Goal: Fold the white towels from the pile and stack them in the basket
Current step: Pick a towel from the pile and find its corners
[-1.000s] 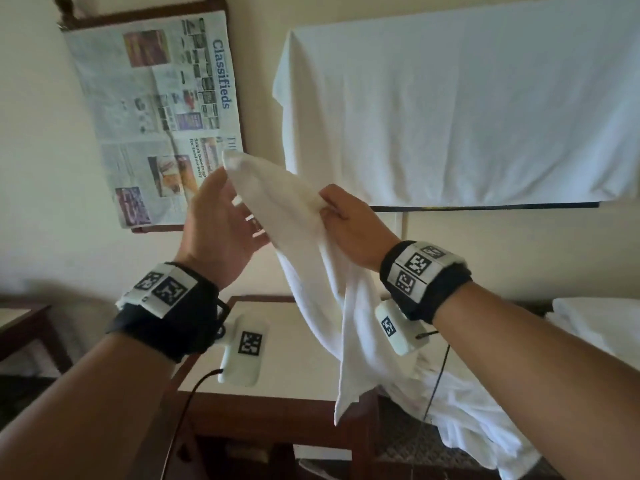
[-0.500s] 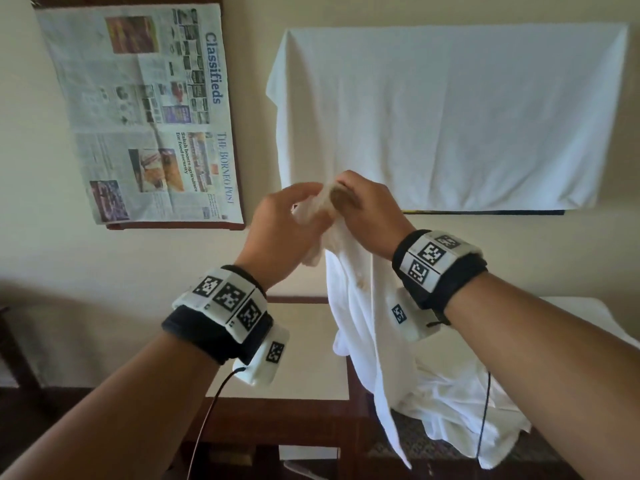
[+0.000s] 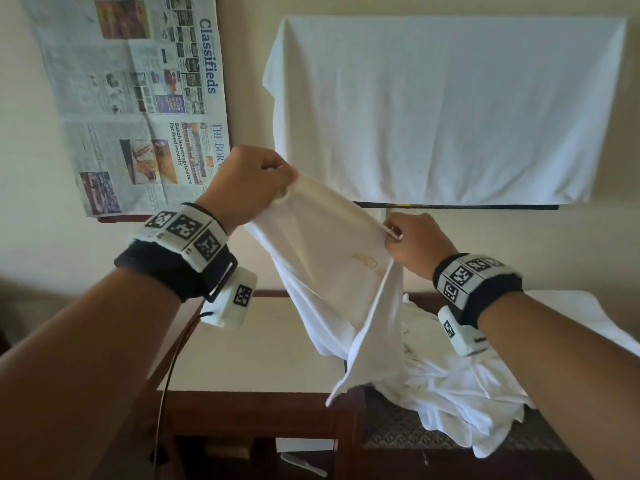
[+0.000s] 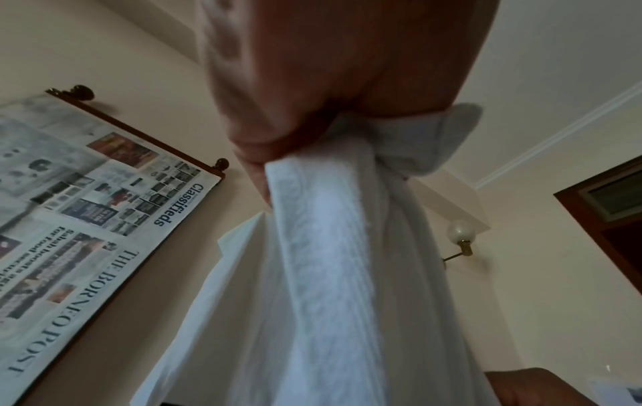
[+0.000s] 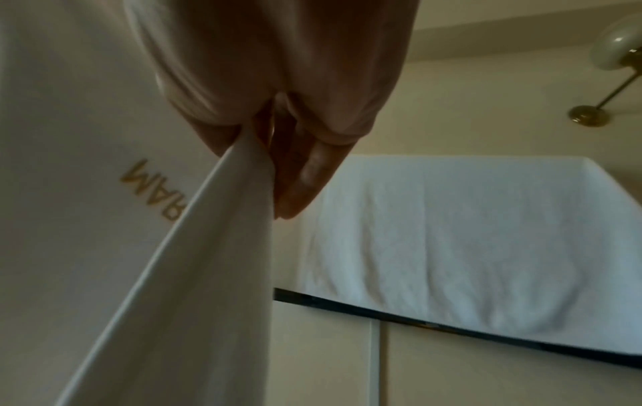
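White towel point(image 3: 332, 258), held aloft above the pile point(image 3: 460, 382): top edge pinched by left hand point(image 3: 242, 185) and right hand point(image 3: 412, 240), drawn apart, likely to square it for folding.

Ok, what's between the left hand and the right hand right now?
Only the towel: its top edge runs taut from the left hand down to the right hand, each pinching an end. The head view shows this best.

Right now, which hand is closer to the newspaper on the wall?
Left. The left hand holds the towel right in front of the newspaper's lower edge; the right hand is farther right, below the hanging white cloth.
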A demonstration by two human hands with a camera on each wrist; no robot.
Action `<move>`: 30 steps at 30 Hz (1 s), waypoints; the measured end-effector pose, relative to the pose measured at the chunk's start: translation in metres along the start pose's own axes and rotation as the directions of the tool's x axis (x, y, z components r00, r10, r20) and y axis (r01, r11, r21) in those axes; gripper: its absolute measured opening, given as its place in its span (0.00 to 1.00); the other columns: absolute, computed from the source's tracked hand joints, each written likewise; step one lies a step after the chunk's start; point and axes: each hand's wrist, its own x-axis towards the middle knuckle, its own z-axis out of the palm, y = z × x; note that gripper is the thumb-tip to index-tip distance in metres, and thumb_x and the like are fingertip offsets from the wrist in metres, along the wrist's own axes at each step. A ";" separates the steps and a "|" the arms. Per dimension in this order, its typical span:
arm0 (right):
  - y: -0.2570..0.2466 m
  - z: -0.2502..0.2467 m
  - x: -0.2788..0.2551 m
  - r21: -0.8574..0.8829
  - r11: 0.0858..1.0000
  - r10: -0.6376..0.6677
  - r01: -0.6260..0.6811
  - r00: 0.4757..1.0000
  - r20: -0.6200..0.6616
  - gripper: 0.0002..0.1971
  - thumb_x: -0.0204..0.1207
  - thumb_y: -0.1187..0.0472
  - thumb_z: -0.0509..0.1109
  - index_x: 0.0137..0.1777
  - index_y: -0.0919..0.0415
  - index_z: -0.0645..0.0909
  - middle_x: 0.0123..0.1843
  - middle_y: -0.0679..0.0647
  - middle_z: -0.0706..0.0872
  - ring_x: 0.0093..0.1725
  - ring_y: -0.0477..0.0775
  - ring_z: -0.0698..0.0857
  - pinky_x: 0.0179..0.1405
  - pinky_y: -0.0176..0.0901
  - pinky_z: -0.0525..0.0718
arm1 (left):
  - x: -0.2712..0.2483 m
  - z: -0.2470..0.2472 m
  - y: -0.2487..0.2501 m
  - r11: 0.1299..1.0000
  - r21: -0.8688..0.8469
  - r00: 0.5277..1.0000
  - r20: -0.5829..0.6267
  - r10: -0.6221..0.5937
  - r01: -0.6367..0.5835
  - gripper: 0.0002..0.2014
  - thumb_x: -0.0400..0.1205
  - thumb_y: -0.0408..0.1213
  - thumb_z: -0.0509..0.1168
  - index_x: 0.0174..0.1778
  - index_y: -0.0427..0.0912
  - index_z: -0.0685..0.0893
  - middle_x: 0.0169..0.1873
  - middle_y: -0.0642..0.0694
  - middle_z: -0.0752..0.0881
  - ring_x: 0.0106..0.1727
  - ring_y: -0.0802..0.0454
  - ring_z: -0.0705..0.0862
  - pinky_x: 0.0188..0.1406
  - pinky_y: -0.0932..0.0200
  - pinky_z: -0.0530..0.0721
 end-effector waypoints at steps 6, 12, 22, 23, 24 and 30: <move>0.033 -0.009 0.007 -0.018 0.986 0.164 -0.166 0.984 -0.071 0.06 0.75 0.61 0.65 0.41 0.59 0.83 0.38 0.55 0.85 0.42 0.61 0.83 0.42 0.50 0.83 | -0.018 -0.037 -0.006 0.979 0.203 0.935 0.343 -0.095 0.025 0.33 0.56 0.65 0.82 0.54 0.56 0.86 0.38 0.55 0.89 0.38 0.57 0.88 0.43 0.59 0.83; 0.026 -0.012 0.046 -0.078 0.940 0.318 -0.331 0.938 -0.138 0.23 0.80 0.44 0.63 0.32 0.61 0.75 0.30 0.54 0.79 0.34 0.61 0.81 0.31 0.43 0.74 | -0.030 -0.042 -0.004 0.877 0.474 0.877 0.452 -0.165 -0.079 0.31 0.72 0.29 0.77 0.63 0.64 0.75 0.45 0.56 0.83 0.44 0.54 0.84 0.37 0.63 0.80; 0.028 0.016 0.048 0.362 0.924 0.078 -0.124 0.987 0.137 0.18 0.71 0.52 0.65 0.31 0.67 0.83 0.31 0.59 0.88 0.31 0.55 0.85 0.39 0.46 0.84 | -0.005 0.065 0.034 0.730 -0.512 0.891 0.272 -0.362 0.453 0.11 0.85 0.25 0.63 0.55 0.45 0.85 0.49 0.36 0.84 0.34 0.47 0.88 0.31 0.53 0.89; 0.032 0.016 0.041 0.424 0.900 0.035 -0.101 0.986 0.161 0.14 0.73 0.55 0.67 0.32 0.64 0.84 0.30 0.56 0.89 0.31 0.51 0.86 0.38 0.43 0.84 | 0.000 0.081 0.038 0.712 -0.529 0.887 0.271 -0.373 0.461 0.11 0.86 0.26 0.61 0.54 0.45 0.85 0.47 0.37 0.84 0.32 0.49 0.88 0.30 0.53 0.89; 0.037 0.014 0.032 0.477 0.874 0.006 -0.089 0.985 0.173 0.11 0.74 0.59 0.68 0.33 0.62 0.85 0.30 0.53 0.89 0.30 0.47 0.86 0.35 0.39 0.82 | 0.005 0.098 0.043 0.698 -0.542 0.883 0.265 -0.387 0.468 0.11 0.87 0.26 0.60 0.52 0.44 0.86 0.46 0.37 0.84 0.31 0.50 0.89 0.30 0.54 0.88; 0.088 -0.002 -0.013 0.771 0.637 0.073 -0.025 0.997 -0.028 0.10 0.71 0.54 0.67 0.37 0.61 0.82 0.31 0.55 0.83 0.33 0.48 0.79 0.39 0.49 0.80 | 0.026 0.178 0.071 0.588 -0.647 0.856 0.216 -0.469 0.485 0.09 0.86 0.26 0.62 0.56 0.37 0.86 0.51 0.35 0.87 0.45 0.42 0.89 0.39 0.51 0.91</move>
